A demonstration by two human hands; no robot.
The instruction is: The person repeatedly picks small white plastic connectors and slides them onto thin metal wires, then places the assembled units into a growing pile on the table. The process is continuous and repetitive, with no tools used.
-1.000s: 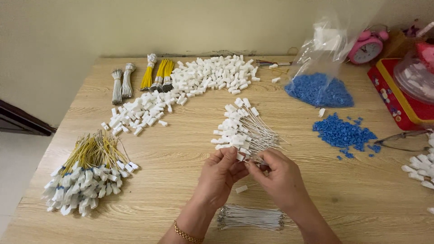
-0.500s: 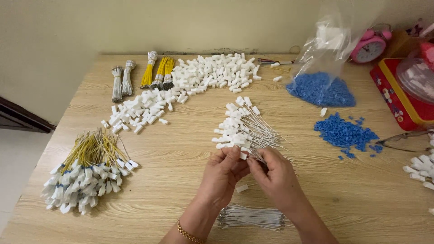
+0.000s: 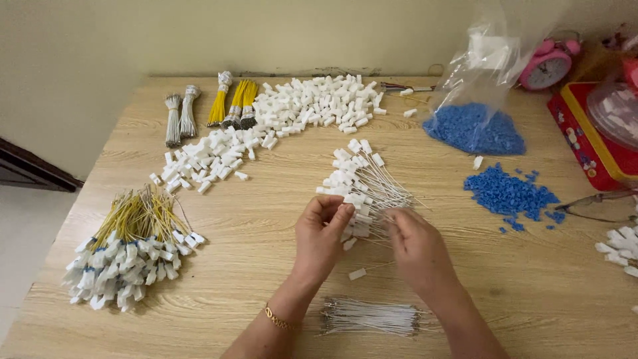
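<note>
Both hands work at the near edge of a fanned bunch of white wires with white connector housings [image 3: 359, 183], which lies at the middle of the wooden table [image 3: 279, 213]. The left hand [image 3: 322, 233] has its fingers curled in and pressed together, pinching at the lower end of that bunch; what exactly sits between the fingertips is too small to tell. The right hand [image 3: 417, 247] lies just beside it, back turned up, fingers bent toward the same wire ends and touching them; whether it grips a single wire cannot be told. A gold bracelet [image 3: 279, 319] circles the left wrist. One loose white housing on a wire [image 3: 359, 272] lies on the table between the hands, and a flat bundle of bare white wires [image 3: 372, 316] lies near the table's front edge, between the forearms. To the left lies a heap of yellow wires with white housings [image 3: 126, 249]. At the back a long sweep of loose white housings [image 3: 286, 119] curves across the table, with tied yellow wire bundles [image 3: 236, 103] and grey wire bundles [image 3: 179, 119] beside it. To the right are a clear bag of blue plastic pieces [image 3: 475, 126], a loose pile of blue pieces [image 3: 508, 193], a pink alarm clock [image 3: 546, 66] and a red tin [image 3: 591, 136].
</note>
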